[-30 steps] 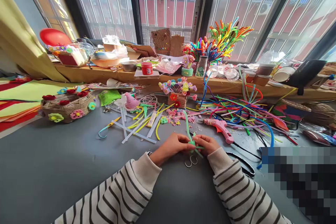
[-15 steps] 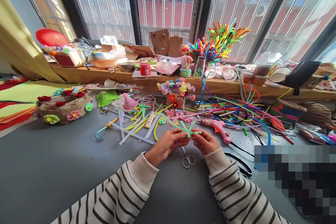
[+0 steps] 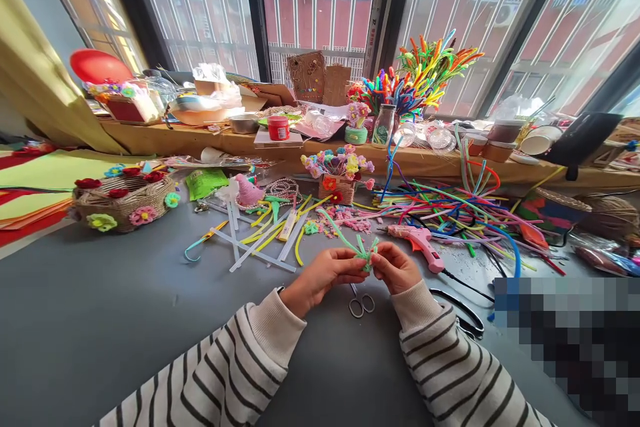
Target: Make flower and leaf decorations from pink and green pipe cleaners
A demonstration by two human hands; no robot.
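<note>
Between both hands is a small cluster of light green pipe cleaners, several short ends pointing up and one long stem reaching away to the upper left. My left hand pinches the cluster from the left with closed fingers. From the right, my right hand grips its ends between thumb and fingers. The fingertips partly hide where the stems meet. Small scissors lie on the table just below the hands, blades partly covered. A pink glue gun rests right of my right hand.
Glue sticks and yellow stems lie left of the hands. Loose coloured pipe cleaners spread behind the glue gun. A woven basket with flowers stands at the left. A small flower pot is straight ahead, below a cluttered ledge.
The short green stems, spread out like a star before, are now bunched more upright. My right hand's fingers have moved up around their right side. The view has shifted slightly.
</note>
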